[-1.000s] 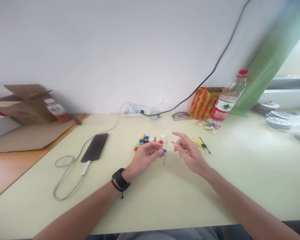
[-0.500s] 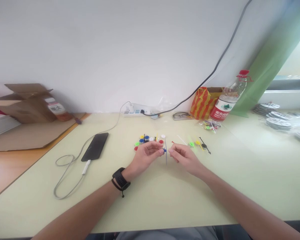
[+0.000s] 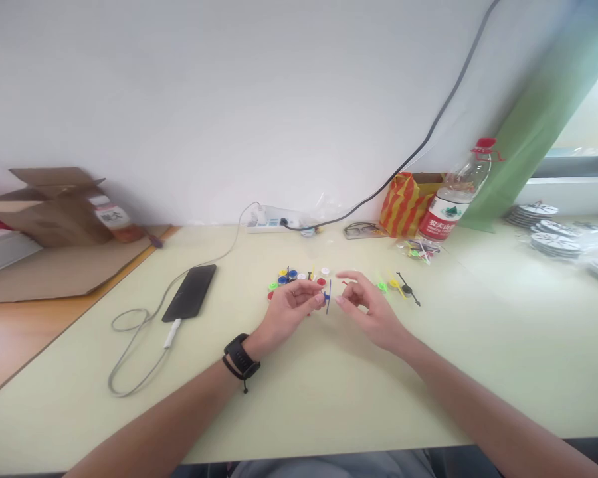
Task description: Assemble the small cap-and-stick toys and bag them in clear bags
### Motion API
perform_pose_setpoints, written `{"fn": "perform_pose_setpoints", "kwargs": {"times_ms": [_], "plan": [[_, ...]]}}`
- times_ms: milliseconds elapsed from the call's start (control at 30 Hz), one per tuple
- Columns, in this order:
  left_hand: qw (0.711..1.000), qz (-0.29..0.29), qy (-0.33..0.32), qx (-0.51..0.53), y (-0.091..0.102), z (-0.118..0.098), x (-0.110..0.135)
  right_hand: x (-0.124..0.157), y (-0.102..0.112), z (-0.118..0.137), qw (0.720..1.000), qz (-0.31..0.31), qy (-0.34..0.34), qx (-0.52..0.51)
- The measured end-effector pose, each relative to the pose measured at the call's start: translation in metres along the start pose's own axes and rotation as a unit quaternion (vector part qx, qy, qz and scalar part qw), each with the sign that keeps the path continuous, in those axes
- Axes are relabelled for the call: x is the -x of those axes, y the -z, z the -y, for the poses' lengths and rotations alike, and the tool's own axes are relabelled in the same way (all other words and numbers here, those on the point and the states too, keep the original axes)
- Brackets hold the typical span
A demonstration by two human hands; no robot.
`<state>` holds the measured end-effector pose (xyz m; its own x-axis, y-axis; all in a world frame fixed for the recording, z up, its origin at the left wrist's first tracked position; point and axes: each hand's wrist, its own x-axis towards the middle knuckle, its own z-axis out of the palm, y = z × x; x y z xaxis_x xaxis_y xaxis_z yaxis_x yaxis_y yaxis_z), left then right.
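My left hand (image 3: pixel 295 304) pinches a small blue plastic spinner (image 3: pixel 327 298) between thumb and fingertips. The spinner's thin pointer stands nearly upright at its right side, and its base is mostly hidden by the fingers. Just right of the pointer is my right hand (image 3: pixel 366 307), thumb and forefinger spread apart with nothing between them. Behind my left hand lie several round pieces, including a yellow disc (image 3: pixel 283 272), a white disc (image 3: pixel 325 272) and a red disc (image 3: pixel 321 283). Beyond my right hand sit a green spinner (image 3: pixel 381 287), a yellow spinner (image 3: pixel 394 284) and a black spinner (image 3: pixel 407 291).
A phone (image 3: pixel 189 293) with a charging cable (image 3: pixel 110 372) lies at left. Along the wall stand a power strip (image 3: pixel 273 222), glasses (image 3: pixel 361 230), a striped bag (image 3: pixel 403 206) and a large bottle (image 3: pixel 446 212). Stacked discs (image 3: pixel 555 245) are at far right, a cardboard box (image 3: pixel 54 212) at far left.
My right forefinger has lifted away from the thumb, opening the hand. The blue spinner's pointer has turned and now looks shorter. My left hand stays in place.
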<state>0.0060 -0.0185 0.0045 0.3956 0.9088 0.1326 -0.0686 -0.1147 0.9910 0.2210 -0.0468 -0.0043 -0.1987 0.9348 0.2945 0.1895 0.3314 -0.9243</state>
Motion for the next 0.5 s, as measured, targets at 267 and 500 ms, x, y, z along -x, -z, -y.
{"fn": "perform_pose_setpoints", "kwargs": {"times_ms": [267,500], "plan": [[1.000,-0.008,0.004,-0.010,0.0017,0.0044,-0.0015,0.0039,-0.0018,0.0042,0.994,-0.042,0.008,-0.105],[1.000,-0.020,0.009,-0.010,0.0004,0.0040,-0.0015,0.0031,0.0051,0.0055,0.995,0.036,0.004,-0.096]]}}
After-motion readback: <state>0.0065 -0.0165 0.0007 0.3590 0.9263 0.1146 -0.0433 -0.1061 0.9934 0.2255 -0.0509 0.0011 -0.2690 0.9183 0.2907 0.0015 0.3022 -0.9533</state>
